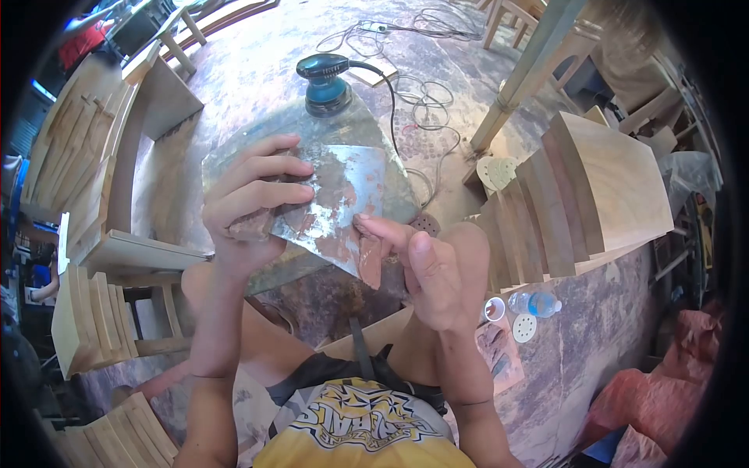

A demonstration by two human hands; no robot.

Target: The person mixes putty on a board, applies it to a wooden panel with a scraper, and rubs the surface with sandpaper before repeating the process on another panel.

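Note:
My left hand (253, 191) grips a thin metal plate (360, 168), its fingers bent over the near-left side and the thumb hidden behind. Patches of reddish-brown putty (331, 183) cover much of the plate's shiny face. At the plate's right edge is my right hand (433, 269), with the index fingertip on the metal and the thumb raised. A flat, putty-coloured wedge (370, 264) sticks out below that index finger, by the plate's lower corner; the other fingers are curled there and I cannot tell how they hold it. Beneath both hands lies a greyish board (250, 148).
A blue-green sander (324, 84) stands on the board's far end, its cord (394, 117) looping across the floor. Curved wooden pieces (577, 187) stand at right; a wooden frame (148, 164) is at left. A plastic bottle (534, 303) and white cup (494, 309) sit near my right knee.

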